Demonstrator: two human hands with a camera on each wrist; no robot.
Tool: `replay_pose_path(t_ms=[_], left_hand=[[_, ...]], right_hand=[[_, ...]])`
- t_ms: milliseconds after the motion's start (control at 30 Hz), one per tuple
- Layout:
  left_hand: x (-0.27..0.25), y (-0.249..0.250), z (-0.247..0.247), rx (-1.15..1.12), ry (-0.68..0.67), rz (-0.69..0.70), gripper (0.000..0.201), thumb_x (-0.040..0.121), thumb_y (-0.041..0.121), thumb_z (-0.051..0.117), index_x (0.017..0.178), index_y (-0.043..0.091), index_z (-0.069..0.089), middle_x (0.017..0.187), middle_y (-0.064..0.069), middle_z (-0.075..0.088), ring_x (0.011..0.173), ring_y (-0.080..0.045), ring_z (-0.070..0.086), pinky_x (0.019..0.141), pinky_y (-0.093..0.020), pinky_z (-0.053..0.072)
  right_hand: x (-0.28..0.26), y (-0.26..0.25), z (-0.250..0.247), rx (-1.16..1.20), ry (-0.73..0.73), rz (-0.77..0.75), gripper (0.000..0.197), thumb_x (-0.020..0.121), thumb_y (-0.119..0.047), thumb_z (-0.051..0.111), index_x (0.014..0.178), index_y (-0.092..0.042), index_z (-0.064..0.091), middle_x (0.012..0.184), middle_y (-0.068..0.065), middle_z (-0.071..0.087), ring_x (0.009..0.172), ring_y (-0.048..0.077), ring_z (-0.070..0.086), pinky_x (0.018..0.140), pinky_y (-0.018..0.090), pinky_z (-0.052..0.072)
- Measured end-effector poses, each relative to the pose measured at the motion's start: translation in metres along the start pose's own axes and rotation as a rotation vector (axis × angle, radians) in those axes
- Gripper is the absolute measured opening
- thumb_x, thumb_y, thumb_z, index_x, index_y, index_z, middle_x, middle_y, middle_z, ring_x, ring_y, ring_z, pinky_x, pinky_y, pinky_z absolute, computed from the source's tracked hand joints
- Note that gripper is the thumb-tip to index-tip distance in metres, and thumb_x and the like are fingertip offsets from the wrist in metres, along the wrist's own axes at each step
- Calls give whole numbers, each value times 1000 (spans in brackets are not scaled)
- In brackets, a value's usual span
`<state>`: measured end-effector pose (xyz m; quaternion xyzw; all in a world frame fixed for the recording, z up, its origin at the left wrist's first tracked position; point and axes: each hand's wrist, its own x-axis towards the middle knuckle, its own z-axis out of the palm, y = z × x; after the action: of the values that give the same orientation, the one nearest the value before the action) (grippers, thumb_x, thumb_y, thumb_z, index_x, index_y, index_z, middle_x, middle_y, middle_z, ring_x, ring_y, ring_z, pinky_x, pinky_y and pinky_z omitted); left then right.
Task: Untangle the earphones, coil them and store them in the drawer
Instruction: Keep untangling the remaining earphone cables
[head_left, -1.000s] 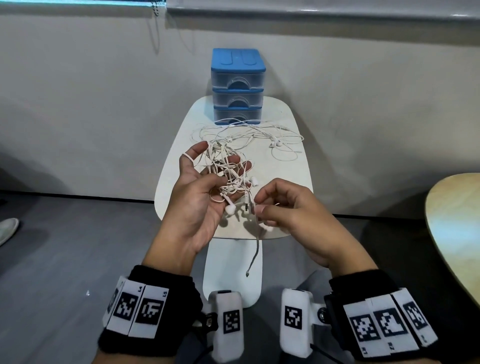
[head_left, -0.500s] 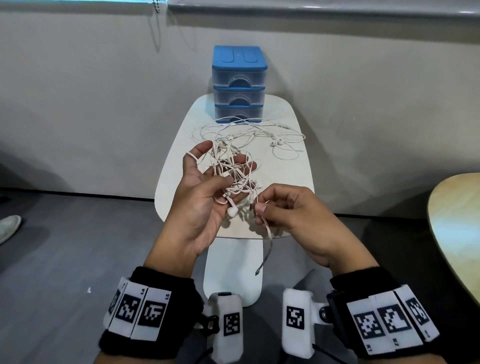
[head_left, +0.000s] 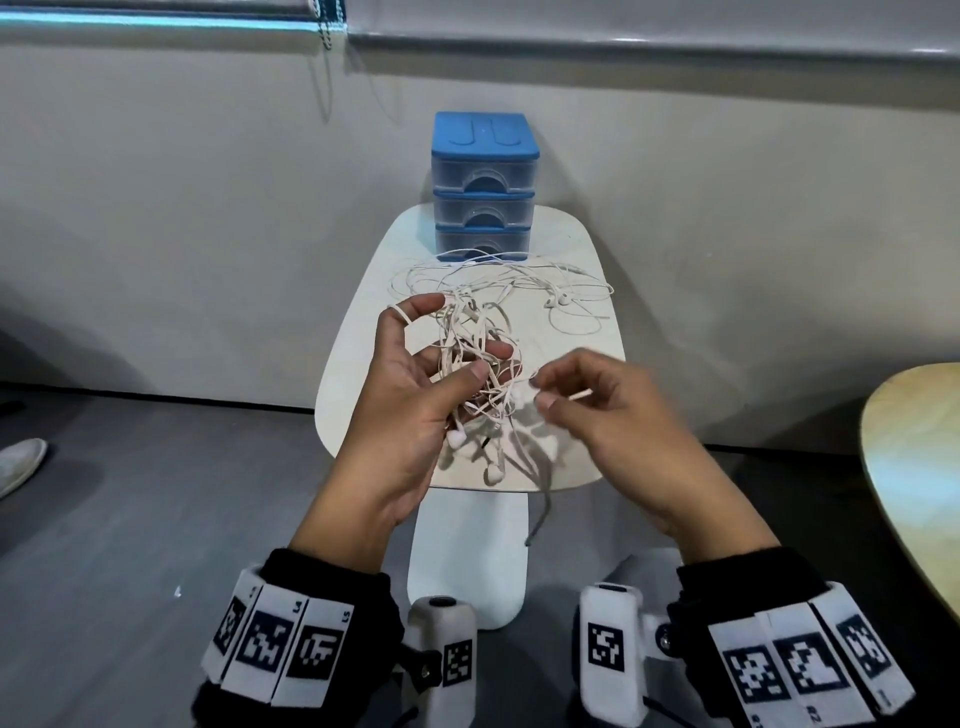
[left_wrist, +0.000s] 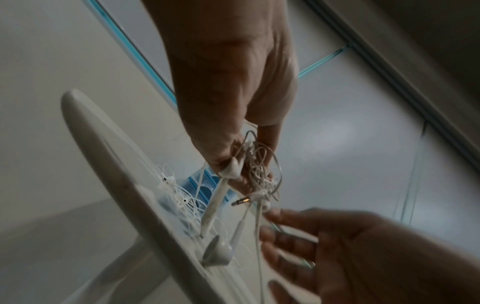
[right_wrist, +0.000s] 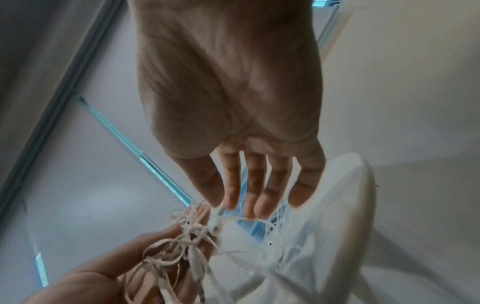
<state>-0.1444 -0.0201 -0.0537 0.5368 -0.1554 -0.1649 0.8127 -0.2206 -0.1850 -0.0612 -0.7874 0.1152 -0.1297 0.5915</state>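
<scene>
My left hand is raised palm-up over the white table, its thumb and fingers curled on a tangle of white earphones. One loop is hooked over a fingertip. Two earbuds and a cord end hang below the tangle. My right hand pinches a strand with an earbud at the tangle's right side. In the left wrist view a jack plug sticks out of the tangle. More cord lies spread on the table. A blue three-drawer unit stands at the far edge, all drawers closed.
A grey wall rises right behind the drawer unit. The edge of a round wooden table shows at the right. A white shoe lies on the dark floor at the left.
My right hand has moved up and a little to the right, drawing its strand away from the tangle. The hanging cord end has swung rightward. The left hand keeps its hold.
</scene>
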Motion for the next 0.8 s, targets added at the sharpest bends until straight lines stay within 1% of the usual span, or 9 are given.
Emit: replay_pose_path(t_ms=[67, 167, 233, 300, 400, 500, 633, 700, 800], left_hand=[[-2, 0, 1, 31, -21, 6, 56, 93, -13, 59, 134, 22, 43, 102, -15, 77, 87, -23, 75, 69, -32, 60], [-3, 4, 4, 64, -47, 19, 59, 91, -14, 62, 133, 23, 44, 96, -12, 77, 82, -21, 75, 65, -28, 58], [-5, 9, 6, 86, -66, 29, 61, 91, -14, 63, 136, 22, 42, 94, -13, 74, 72, -16, 74, 56, -20, 54], [-6, 15, 6, 116, -76, 45, 62, 91, -15, 62, 138, 20, 40, 88, -11, 72, 61, -10, 69, 48, -14, 47], [-7, 23, 5, 121, -77, 53, 61, 91, -17, 59, 138, 18, 39, 79, -6, 72, 54, -7, 65, 47, -13, 46], [-6, 23, 4, 102, -67, 40, 61, 91, -18, 57, 136, 20, 41, 81, -7, 73, 60, -12, 68, 52, -18, 50], [-5, 18, 5, 86, -66, 17, 59, 92, -17, 51, 136, 21, 42, 88, -13, 74, 69, -21, 70, 59, -25, 54], [-5, 18, 9, 67, -59, 14, 53, 95, -12, 51, 136, 19, 43, 84, -13, 73, 67, -21, 69, 60, -26, 54], [-3, 18, 13, 110, -58, 17, 45, 99, -6, 51, 135, 21, 44, 74, -5, 71, 65, -19, 69, 59, -26, 54]], right_hand=[[5, -15, -4, 0, 77, -127, 13, 90, -3, 71, 92, -15, 73, 86, -2, 71, 71, 5, 61, 70, 22, 46], [10, -46, -6, -68, -16, -305, 12, 89, 0, 72, 93, -11, 75, 90, -1, 73, 73, 4, 63, 71, 18, 48], [18, -58, -5, -205, -78, -375, 16, 87, -1, 73, 92, -16, 76, 91, -2, 72, 77, 11, 67, 72, 21, 50], [25, -64, -4, -338, -105, -386, 15, 84, -5, 76, 87, -20, 76, 88, -5, 71, 74, 13, 63, 72, 24, 51], [30, -69, -3, -398, -125, -373, 13, 81, -8, 79, 83, -21, 76, 82, -7, 68, 68, 12, 59, 68, 21, 49], [28, -71, -3, -408, -111, -368, 12, 79, -11, 81, 79, -22, 74, 80, -8, 68, 68, 10, 58, 68, 24, 49], [24, -64, -5, -405, -71, -343, 10, 82, -17, 82, 87, -25, 80, 88, -7, 65, 73, 9, 58, 70, 13, 45], [23, -62, -6, -394, -59, -339, 12, 84, -18, 81, 91, -28, 81, 89, -5, 64, 74, 7, 57, 72, 14, 45], [23, -63, -7, -373, -62, -337, 12, 85, -17, 79, 89, -28, 81, 86, -6, 64, 73, 1, 55, 71, 14, 44]])
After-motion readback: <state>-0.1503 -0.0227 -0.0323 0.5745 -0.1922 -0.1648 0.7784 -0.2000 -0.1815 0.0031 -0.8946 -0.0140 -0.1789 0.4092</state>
